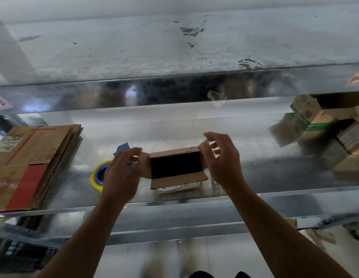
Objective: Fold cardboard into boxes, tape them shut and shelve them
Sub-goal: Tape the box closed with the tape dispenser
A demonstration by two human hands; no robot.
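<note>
A small cardboard box (179,178) stands on the metal shelf (255,157) with its top open and a dark inside. Its side flaps stick out left and right. My left hand (120,175) is at the left flap, fingers loosely bent, fingertips touching its edge. My right hand (224,159) hovers at the raised right flap with fingers spread and slightly curled; I cannot tell whether it touches. A yellow roll of tape (97,175) with a blue dispenser lies just left of the box, partly behind my left hand.
A stack of flattened cardboard (32,163) lies at the shelf's left end. Several closed boxes (335,133) are piled at the right end. A higher metal shelf (174,47) hangs overhead, and the shelf's front lip runs below my wrists.
</note>
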